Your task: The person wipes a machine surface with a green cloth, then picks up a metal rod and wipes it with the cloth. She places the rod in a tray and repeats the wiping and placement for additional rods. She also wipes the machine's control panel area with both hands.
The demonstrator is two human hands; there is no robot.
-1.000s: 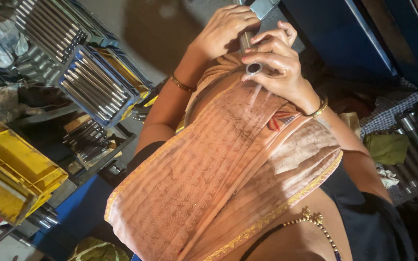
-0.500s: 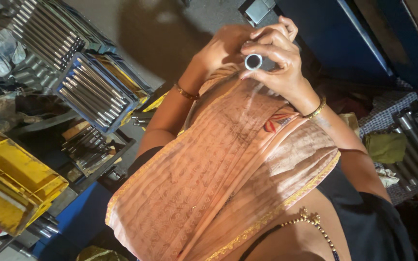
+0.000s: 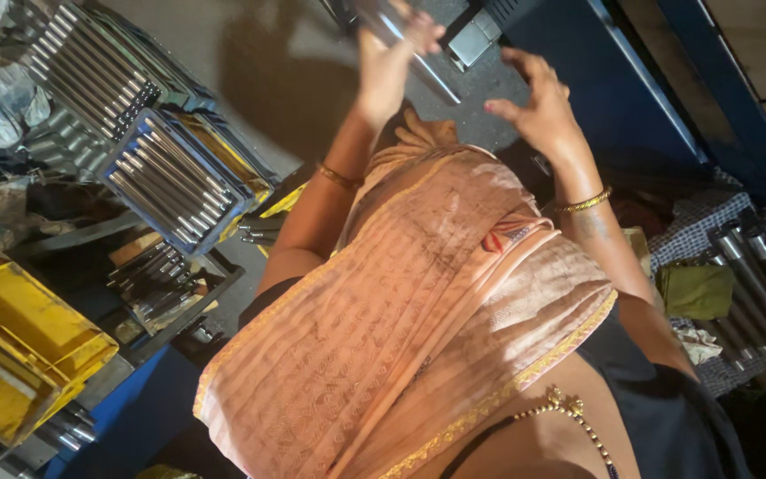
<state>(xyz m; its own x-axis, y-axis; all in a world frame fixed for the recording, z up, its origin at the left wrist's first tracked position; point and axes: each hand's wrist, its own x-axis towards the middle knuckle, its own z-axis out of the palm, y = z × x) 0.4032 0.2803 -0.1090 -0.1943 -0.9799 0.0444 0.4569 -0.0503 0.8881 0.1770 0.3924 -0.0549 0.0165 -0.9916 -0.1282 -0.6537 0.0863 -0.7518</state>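
While one rod is up off the stock, status per item:
left hand (image 3: 390, 55): closed around a shiny round steel rod (image 3: 437, 82), gripping its upper part; the rod slants down toward the right hand.
right hand (image 3: 535, 105): wide, fingers spread, holding nothing, just beside the rod's lower end; can't tell if a fingertip touches it.
rod location: raised in front of the chest, above the grey floor, close to a small grey metal block (image 3: 476, 37) at the foot of a dark blue machine frame (image 3: 667, 98).
wrists: thin gold bangle (image 3: 339, 176) on the left, a second gold bangle (image 3: 583, 202) on the right.
body: peach striped cloth drape with gold edging (image 3: 418, 337) fills the lower middle of the view.
left stock: blue rectangular tray packed with long steel rods (image 3: 179, 182), a second rod-filled tray (image 3: 90, 62) behind it, yellow plastic crate (image 3: 19, 346) nearer.
right stock: thicker steel shafts (image 3: 755, 266) lying on a checked cloth, beside a folded green cloth (image 3: 698, 288).
progress (judgement): one rod in hand, both trays look full, so most of the stock is untouched.
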